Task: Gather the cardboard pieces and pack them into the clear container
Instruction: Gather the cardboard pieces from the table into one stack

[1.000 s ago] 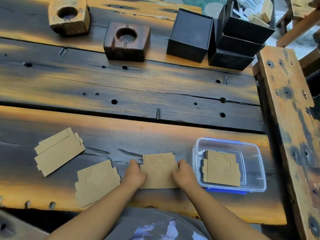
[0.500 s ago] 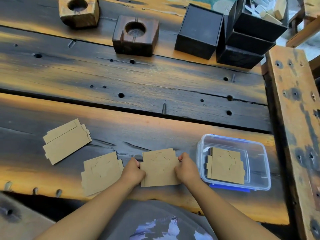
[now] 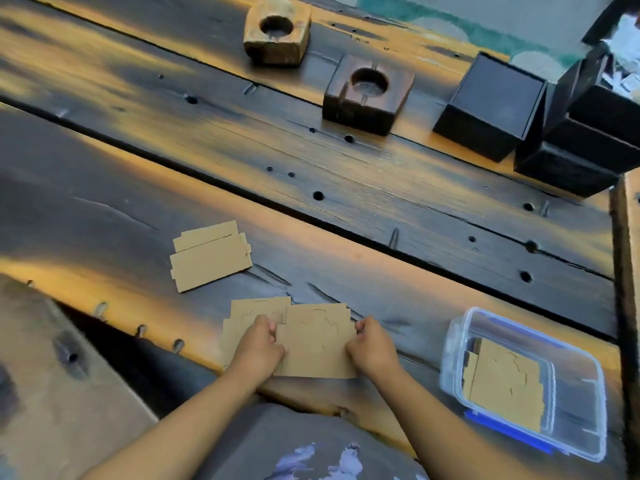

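Observation:
A small stack of brown cardboard pieces [image 3: 317,344] lies near the table's front edge, held between both hands. My left hand [image 3: 258,348] grips its left side and my right hand [image 3: 374,346] grips its right side. Partly under my left hand lies another cardboard stack [image 3: 242,315], overlapped by the held one. A third stack [image 3: 209,259] sits further back to the left. The clear container [image 3: 457,341] with a blue base stands at the right, with cardboard pieces [image 3: 504,382] lying flat inside it.
Two wooden blocks with round holes [image 3: 277,31] [image 3: 369,93] and several black boxes [image 3: 491,105] stand along the far side. The dark plank table [image 3: 381,188] has bolt holes. A wooden beam [image 3: 628,271] runs along the right edge.
The held stack has slid left until it overlaps the neighbouring stack, with both hands still on it. The camera has swung left, so the container now sits further right.

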A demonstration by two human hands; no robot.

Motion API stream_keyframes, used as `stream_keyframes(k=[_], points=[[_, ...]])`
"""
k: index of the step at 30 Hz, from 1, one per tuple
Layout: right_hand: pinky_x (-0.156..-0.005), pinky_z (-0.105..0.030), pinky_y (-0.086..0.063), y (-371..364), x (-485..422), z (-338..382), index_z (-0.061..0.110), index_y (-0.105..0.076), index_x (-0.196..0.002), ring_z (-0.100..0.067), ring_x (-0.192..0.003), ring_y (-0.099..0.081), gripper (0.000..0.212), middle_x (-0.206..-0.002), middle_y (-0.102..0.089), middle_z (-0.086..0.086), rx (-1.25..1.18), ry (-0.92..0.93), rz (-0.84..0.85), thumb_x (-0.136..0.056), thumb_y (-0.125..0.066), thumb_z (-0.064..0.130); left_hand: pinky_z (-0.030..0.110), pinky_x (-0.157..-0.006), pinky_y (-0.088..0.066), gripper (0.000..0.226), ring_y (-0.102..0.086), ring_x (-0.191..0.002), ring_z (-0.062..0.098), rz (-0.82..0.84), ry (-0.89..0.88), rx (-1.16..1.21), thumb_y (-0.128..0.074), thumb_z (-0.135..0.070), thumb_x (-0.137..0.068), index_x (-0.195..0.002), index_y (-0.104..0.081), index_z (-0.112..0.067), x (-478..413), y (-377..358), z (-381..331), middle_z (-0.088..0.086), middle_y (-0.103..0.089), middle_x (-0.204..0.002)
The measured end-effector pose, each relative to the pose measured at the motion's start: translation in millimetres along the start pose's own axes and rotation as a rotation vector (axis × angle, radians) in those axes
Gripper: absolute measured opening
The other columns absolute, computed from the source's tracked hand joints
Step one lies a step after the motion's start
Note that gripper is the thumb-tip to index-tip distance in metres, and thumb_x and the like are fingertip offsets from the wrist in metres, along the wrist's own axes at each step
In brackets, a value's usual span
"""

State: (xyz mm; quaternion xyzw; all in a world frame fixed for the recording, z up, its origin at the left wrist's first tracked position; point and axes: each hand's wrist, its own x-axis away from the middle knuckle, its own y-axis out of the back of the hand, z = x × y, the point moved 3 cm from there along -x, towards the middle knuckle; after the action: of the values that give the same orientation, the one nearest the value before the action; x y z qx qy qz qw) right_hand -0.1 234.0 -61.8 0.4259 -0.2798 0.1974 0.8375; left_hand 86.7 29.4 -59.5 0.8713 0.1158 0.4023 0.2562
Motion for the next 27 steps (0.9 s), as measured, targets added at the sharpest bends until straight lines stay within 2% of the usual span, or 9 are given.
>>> stream_keyframes(k=[5,7,10,13,16,18,21,24,27], points=[[-0.07,-0.036,-0.043,-24,-6,36,0.011,-0.052,-0.09,-0.025,-0.082,-0.054,0.015,-0.074,-0.051,0.004,0.033,0.027,0.064,-0.078,-0.047,0.003,0.034,-0.074,-0.044,0.023,-0.061,-0.09,0.029,-0.028,0.046,0.004,-0.066,-0.007,-0.082,-0.1,-0.053,-0.005,-2,28,27,0.008,-0.059,-0.087],[-0.068,-0.035,-0.041,-32,-8,48,0.012,-0.051,-0.087,-0.026,-0.08,-0.054,0.012,-0.074,-0.052,0.001,0.05,0.041,0.08,-0.078,-0.047,0.005,0.033,-0.074,-0.044,0.023,-0.061,-0.089,0.027,-0.041,0.069,0.01,-0.067,-0.009,-0.082,-0.101,-0.054,-0.006,-7,39,36,0.008,-0.059,-0.089],[-0.068,-0.037,-0.042,-40,-9,63,0.007,-0.054,-0.092,-0.028,-0.083,-0.056,0.016,-0.078,-0.055,-0.002,0.073,0.063,0.076,-0.077,-0.047,0.005,0.033,-0.072,-0.043,0.023,-0.059,-0.084,0.024,-0.059,0.083,0.016,-0.068,-0.01,-0.081,-0.099,-0.053,-0.008,-14,51,46,0.004,-0.057,-0.085],[-0.065,-0.035,-0.039,-49,-11,74,0.01,-0.054,-0.088,-0.027,-0.082,-0.056,0.015,-0.078,-0.056,-0.002,0.078,0.073,0.074,-0.076,-0.046,0.004,0.034,-0.071,-0.044,0.022,-0.057,-0.078,0.021,-0.063,0.082,0.024,-0.068,-0.011,-0.081,-0.094,-0.051,-0.009,-21,59,54,0.002,-0.055,-0.081],[-0.059,-0.034,-0.036,-56,-14,80,0.014,-0.05,-0.083,-0.023,-0.075,-0.051,0.013,-0.074,-0.054,0.001,0.078,0.066,0.068,-0.076,-0.045,0.004,0.028,-0.062,-0.039,0.022,-0.054,-0.074,0.015,-0.078,0.089,0.0,-0.068,-0.015,-0.081,-0.093,-0.051,-0.013,-28,66,58,0.001,-0.057,-0.082],[-0.06,-0.034,-0.037,-61,-15,81,0.01,-0.053,-0.087,-0.024,-0.074,-0.052,0.015,-0.075,-0.055,-0.001,0.077,0.054,0.071,-0.076,-0.045,0.003,0.026,-0.058,-0.036,0.022,-0.053,-0.072,0.013,-0.084,0.097,-0.012,-0.069,-0.016,-0.08,-0.093,-0.051,-0.014,-31,68,61,-0.001,-0.057,-0.081],[-0.06,-0.035,-0.04,-65,-16,82,0.011,-0.052,-0.086,-0.025,-0.075,-0.054,0.014,-0.076,-0.055,-0.002,0.078,0.039,0.072,-0.075,-0.045,0.004,0.025,-0.056,-0.035,0.023,-0.052,-0.07,0.012,-0.087,0.101,-0.008,-0.069,-0.016,-0.079,-0.092,-0.05,-0.015,-34,68,63,-0.002,-0.056,-0.079],[-0.053,-0.033,-0.034,-69,-16,82,0.017,-0.044,-0.078,-0.017,-0.064,-0.046,0.015,-0.074,-0.053,0.001,0.086,0.037,0.078,-0.074,-0.043,0.003,0.025,-0.055,-0.036,0.022,-0.052,-0.069,0.011,-0.073,0.11,-0.003,-0.067,-0.013,-0.079,-0.092,-0.049,-0.015,-36,68,66,-0.001,-0.056,-0.078],[-0.051,-0.031,-0.034,-72,-15,79,0.017,-0.046,-0.079,-0.015,-0.063,-0.046,0.014,-0.074,-0.054,0.002,0.097,0.035,0.082,-0.074,-0.044,0.003,0.025,-0.054,-0.035,0.022,-0.051,-0.067,0.011,-0.062,0.108,0.006,-0.066,-0.011,-0.079,-0.091,-0.049,-0.015,-37,67,68,-0.001,-0.055,-0.077]])
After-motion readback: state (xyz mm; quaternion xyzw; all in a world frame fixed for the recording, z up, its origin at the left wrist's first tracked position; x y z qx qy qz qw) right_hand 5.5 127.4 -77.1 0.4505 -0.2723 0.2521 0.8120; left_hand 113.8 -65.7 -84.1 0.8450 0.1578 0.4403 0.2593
